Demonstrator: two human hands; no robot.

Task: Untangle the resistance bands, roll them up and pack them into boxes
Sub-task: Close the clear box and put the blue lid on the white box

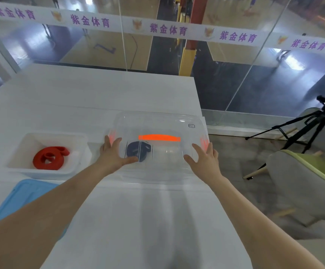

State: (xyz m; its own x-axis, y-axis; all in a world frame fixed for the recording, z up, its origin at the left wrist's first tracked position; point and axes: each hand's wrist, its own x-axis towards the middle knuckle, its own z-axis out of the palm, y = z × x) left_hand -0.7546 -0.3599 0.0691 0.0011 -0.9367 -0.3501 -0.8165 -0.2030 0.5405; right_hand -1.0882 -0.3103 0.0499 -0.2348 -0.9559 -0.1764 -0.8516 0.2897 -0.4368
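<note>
Though boxed, band [140, 150] beside left grip [112, 153]

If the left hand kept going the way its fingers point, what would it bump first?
Likely the orange clip at the near-left end of the clear box; the left hand looks almost on it, though depth is unclear.

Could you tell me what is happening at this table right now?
A person is packing rolled resistance bands. The left hand and right hand lie flat on top of a clear lidded box with an orange handle, which holds a rolled dark blue band. Left of it, a rolled red band sits in an open white box, and a light blue lid lies on the table nearer the person.
</note>
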